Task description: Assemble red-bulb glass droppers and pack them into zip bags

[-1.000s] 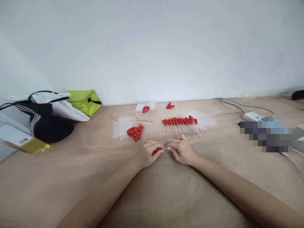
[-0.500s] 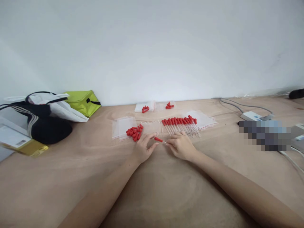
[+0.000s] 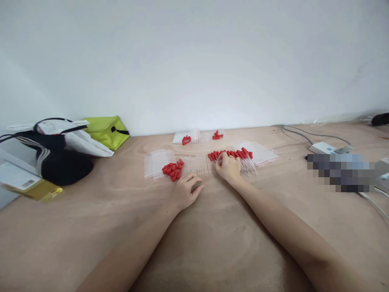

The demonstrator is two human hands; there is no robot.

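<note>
My right hand (image 3: pixel 228 167) is closed in a pinch over the left part of a row of droppers (image 3: pixel 243 154), red bulbs away from me and clear tubes toward me. A dropper's red bulb shows at its fingertips; the hand hides most of its tube. My left hand (image 3: pixel 187 191) rests on the table with thumb and fingers apart, holding nothing. Just beyond it lies a pile of loose red bulbs (image 3: pixel 173 170) on clear zip bags (image 3: pixel 151 164). Between the pile and the droppers is a row of bare clear tubes (image 3: pixel 195 164).
Farther back lie two small groups of red bulbs (image 3: pixel 186 140) and more clear bags. Right of the droppers are flat bags (image 3: pixel 266 155). A power strip (image 3: pixel 323 148) with cables is at right; a green bag (image 3: pixel 106 132), a black cap (image 3: pixel 65 166) and a gold box (image 3: pixel 45 188) stand left.
The dropper held between both hands has left the left hand's side. My right hand has moved forward onto the dropper row. My left hand has barely moved.
</note>
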